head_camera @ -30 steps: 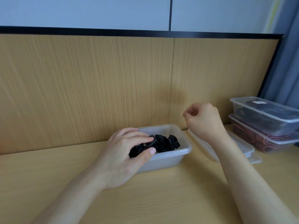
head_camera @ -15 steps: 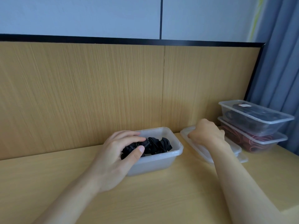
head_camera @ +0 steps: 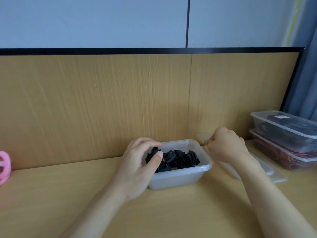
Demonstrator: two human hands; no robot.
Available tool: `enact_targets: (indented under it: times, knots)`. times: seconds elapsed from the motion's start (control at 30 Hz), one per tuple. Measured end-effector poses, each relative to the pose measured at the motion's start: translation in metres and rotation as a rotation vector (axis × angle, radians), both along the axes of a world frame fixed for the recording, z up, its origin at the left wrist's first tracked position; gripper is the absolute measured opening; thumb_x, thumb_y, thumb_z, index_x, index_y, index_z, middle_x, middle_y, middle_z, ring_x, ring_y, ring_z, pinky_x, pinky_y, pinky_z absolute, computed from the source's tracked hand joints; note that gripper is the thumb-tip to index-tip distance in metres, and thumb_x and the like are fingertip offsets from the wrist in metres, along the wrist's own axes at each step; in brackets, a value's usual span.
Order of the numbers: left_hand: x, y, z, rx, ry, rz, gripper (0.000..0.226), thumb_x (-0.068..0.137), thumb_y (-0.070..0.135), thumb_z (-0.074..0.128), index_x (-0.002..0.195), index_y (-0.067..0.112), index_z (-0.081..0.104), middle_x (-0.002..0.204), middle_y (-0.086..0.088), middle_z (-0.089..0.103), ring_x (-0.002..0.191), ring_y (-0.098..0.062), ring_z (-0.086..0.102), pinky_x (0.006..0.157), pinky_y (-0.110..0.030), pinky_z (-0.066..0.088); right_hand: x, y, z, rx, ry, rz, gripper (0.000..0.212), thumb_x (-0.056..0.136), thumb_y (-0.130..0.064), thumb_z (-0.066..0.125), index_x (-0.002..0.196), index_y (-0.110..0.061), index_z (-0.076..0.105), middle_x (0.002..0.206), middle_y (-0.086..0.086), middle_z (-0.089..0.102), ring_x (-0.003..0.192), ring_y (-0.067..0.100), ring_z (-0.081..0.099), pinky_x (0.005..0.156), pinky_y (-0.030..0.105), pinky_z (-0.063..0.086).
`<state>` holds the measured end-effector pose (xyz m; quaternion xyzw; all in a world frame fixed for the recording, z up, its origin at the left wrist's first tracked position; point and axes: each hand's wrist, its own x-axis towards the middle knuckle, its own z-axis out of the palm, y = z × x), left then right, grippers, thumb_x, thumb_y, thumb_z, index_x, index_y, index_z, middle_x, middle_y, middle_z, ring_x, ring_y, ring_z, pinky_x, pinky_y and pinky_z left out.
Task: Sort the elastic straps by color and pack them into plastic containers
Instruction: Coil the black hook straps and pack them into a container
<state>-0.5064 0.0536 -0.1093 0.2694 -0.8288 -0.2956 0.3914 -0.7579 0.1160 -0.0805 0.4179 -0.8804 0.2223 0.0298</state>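
since a second ago the right hand [head_camera: 224,146] is being brought down to the clear lid [head_camera: 262,166], now being pinched by its curled fingers, while the black straps [head_camera: 180,158] are being held in the open box [head_camera: 178,179] by the left hand [head_camera: 139,162], fingers bent round them, so beside the stack of shut boxes [head_camera: 283,140], mostly closing seems left.

Head view. Light is soft, even and moderately bright, with no glare. I read a cool blue cast on the wall [head_camera: 85,19] and a warmer tone on the desk [head_camera: 51,203]. A faint, diffuse shadow lies on the wood panel [head_camera: 85,109] behind the open container [head_camera: 180,177]. Detail is sharpest at centre. Toward the edges I see smearing: the stacked containers [head_camera: 283,134], the curtain [head_camera: 307,74] and the pink object [head_camera: 4,166] are blurred.
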Motion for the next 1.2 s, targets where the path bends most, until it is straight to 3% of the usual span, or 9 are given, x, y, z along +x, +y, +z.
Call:
enact_targets:
  times: [0.2, 0.3, 0.4, 0.57, 0.67, 0.8, 0.9, 1.07, 1.2]
  knots:
    - [0.0, -0.006, 0.0, -0.005, -0.005, 0.06, 0.024, 0.096, 0.036, 0.056, 0.116, 0.031, 0.068, 0.119, 0.024, 0.056, 0.126, 0.003, 0.044, 0.095, 0.0, 0.026, 0.021, 0.008, 0.013, -0.054, -0.086, 0.116, 0.022, 0.101, -0.029, 0.054, 0.09, -0.014, 0.066, 0.085, 0.001, 0.065, 0.087, 0.029, 0.061, 0.091, 0.047, 0.05]
    - [0.0, -0.006, -0.001, 0.0, 0.0, 0.065, 0.019, 0.1, 0.024, 0.059, 0.116, 0.031, 0.066, 0.12, 0.024, 0.055, 0.126, 0.004, 0.043, 0.093, 0.001, 0.026, 0.027, 0.017, 0.021, -0.154, -0.197, 0.212, 0.026, 0.1, -0.032, 0.059, 0.083, -0.016, 0.07, 0.078, 0.007, 0.07, 0.078, 0.028, 0.066, 0.066, 0.036, 0.052]
    - [-0.001, -0.006, -0.001, 0.075, 0.038, 0.064, 0.019, 0.101, 0.026, 0.058, 0.117, 0.034, 0.064, 0.121, 0.026, 0.055, 0.124, 0.009, 0.043, 0.098, -0.006, 0.031, 0.042, 0.022, 0.024, -0.232, -0.217, 0.374, 0.023, 0.096, -0.035, 0.064, 0.074, -0.028, 0.067, 0.063, -0.007, 0.067, 0.061, 0.007, 0.061, 0.053, 0.024, 0.046]
    - [-0.003, -0.008, 0.003, 0.259, 0.18, 0.084, 0.023, 0.1, 0.038, 0.055, 0.122, 0.035, 0.062, 0.125, 0.019, 0.059, 0.124, -0.002, 0.053, 0.112, -0.035, 0.041, 0.07, 0.02, 0.013, -0.243, -0.082, 0.529, 0.022, 0.093, -0.034, 0.066, 0.071, -0.031, 0.063, 0.082, -0.01, 0.071, 0.076, 0.007, 0.06, 0.074, 0.038, 0.051]
    - [-0.004, -0.01, 0.005, 0.313, 0.26, 0.121, 0.03, 0.091, 0.046, 0.055, 0.119, 0.035, 0.063, 0.114, 0.017, 0.063, 0.116, -0.006, 0.058, 0.107, -0.034, 0.044, 0.08, 0.018, 0.003, -0.268, 0.036, 0.621, 0.024, 0.094, -0.034, 0.064, 0.071, -0.033, 0.056, 0.081, -0.019, 0.061, 0.082, 0.01, 0.057, 0.074, 0.034, 0.039]
    - [-0.004, -0.013, 0.005, 0.331, 0.293, 0.174, 0.019, 0.1, 0.029, 0.059, 0.118, 0.031, 0.063, 0.113, 0.011, 0.063, 0.11, -0.003, 0.059, 0.101, -0.03, 0.047, 0.086, 0.019, 0.0, -0.289, 0.111, 0.819, 0.027, 0.093, -0.031, 0.068, 0.073, -0.037, 0.051, 0.076, -0.024, 0.053, 0.082, -0.007, 0.048, 0.077, 0.017, 0.03]
    - [-0.002, -0.016, 0.004, 0.335, 0.275, 0.194, 0.023, 0.1, 0.016, 0.058, 0.119, 0.028, 0.064, 0.12, 0.009, 0.062, 0.114, -0.001, 0.058, 0.097, -0.023, 0.049, 0.086, 0.02, 0.002, -0.262, 0.106, 0.91, 0.021, 0.091, -0.03, 0.07, 0.076, -0.033, 0.056, 0.079, -0.023, 0.054, 0.088, -0.008, 0.049, 0.083, 0.016, 0.03]
    - [-0.003, -0.016, 0.003, 0.334, 0.2, 0.162, 0.04, 0.096, -0.004, 0.049, 0.121, 0.023, 0.065, 0.124, 0.009, 0.063, 0.114, 0.007, 0.055, 0.091, -0.012, 0.046, 0.073, 0.019, 0.01, -0.377, 0.001, 0.847, 0.012, 0.086, -0.029, 0.066, 0.074, -0.029, 0.062, 0.082, -0.017, 0.061, 0.089, 0.005, 0.056, 0.08, 0.023, 0.039]
    - [-0.003, -0.016, 0.002, 0.34, 0.217, 0.154, 0.037, 0.096, -0.007, 0.049, 0.116, 0.019, 0.067, 0.119, 0.006, 0.066, 0.115, 0.001, 0.058, 0.087, -0.008, 0.045, 0.045, 0.004, 0.006, -0.413, -0.035, 0.535, 0.009, 0.092, -0.017, 0.064, 0.097, -0.024, 0.065, 0.104, -0.01, 0.06, 0.103, 0.013, 0.053, 0.086, 0.027, 0.035]
